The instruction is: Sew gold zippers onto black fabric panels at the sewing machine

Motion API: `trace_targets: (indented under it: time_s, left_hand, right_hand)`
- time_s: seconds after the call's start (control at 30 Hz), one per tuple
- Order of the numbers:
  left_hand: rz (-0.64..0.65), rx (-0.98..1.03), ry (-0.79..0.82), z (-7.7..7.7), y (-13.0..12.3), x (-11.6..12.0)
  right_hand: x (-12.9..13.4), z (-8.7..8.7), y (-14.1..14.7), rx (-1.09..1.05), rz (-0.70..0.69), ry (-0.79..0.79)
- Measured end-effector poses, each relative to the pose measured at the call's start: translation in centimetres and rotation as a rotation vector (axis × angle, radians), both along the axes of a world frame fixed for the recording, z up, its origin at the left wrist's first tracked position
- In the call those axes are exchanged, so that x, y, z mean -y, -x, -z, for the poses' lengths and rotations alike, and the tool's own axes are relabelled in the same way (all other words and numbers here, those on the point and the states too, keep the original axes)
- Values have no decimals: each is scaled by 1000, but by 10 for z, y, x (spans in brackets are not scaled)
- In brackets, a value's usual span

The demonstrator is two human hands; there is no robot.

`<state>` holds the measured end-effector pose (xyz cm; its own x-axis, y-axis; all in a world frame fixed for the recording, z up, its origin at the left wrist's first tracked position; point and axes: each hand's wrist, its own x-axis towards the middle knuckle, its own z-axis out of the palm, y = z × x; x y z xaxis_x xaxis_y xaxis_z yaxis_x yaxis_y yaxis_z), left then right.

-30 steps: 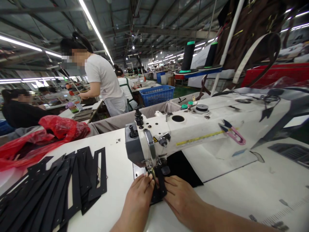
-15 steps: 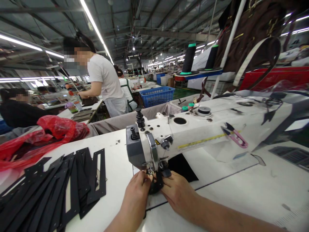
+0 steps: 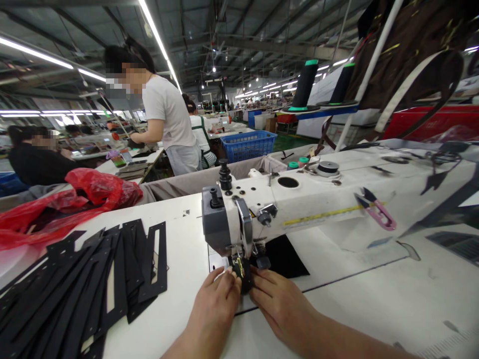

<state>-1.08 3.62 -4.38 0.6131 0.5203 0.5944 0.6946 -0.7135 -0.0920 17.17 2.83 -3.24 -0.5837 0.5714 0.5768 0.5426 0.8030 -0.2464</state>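
Note:
A small curved black piece with a gold metal zipper strip [image 3: 240, 268] lies under the needle area of a white sewing machine [image 3: 243, 224]. My left hand [image 3: 219, 304] is closed on the left edge of this piece, thumb and fingertips pinched close to the presser foot. At its right edge, my right hand [image 3: 279, 301] grips with the fingers pressed together; the thumb is hidden. A flat black fabric sheet [image 3: 286, 257] rests on the machine bed behind my right hand. Whether it joins the piece I hold cannot be seen.
Many black frame-shaped strips [image 3: 119, 271] are piled at left, beside a red plastic bag [image 3: 101, 194]. Pink thread snips [image 3: 379, 214] stick to the machine arm. Black thread cones [image 3: 304, 87] stand behind. A blue basket [image 3: 249, 145] and a standing co-worker [image 3: 170, 114] are beyond the table.
The gold zipper strip has come into sight on the black piece between my hands. My left fingers have shifted slightly back from the needle and flattened. The view has turned slightly left.

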Motion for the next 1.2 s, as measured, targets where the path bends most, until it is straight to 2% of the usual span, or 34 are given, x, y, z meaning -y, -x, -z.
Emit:
trace_targets:
  time_s: [0.13,0.37,0.53,0.7,1.07,1.2]
  left_hand:
    - [7,-11,24,-10,0,-3]
    - [22,39,34,-20,0,-11]
    - [-19,51,57,-14,1,-14]
    - [-1,15,102,-8,4,-15]
    - [19,-8,111,-20,8,-17]
    - [9,-16,126,-21,9,-17]
  right_hand:
    - [-6,-6,1,-7,-31,16]
    - [-16,-13,3,-93,-49,-27]
    - [-19,-13,2,-79,-64,1]
    - [-21,-10,1,-48,-52,26]
    - [-25,-11,0,-26,-51,54]
    - [-27,-9,1,-16,-33,47]
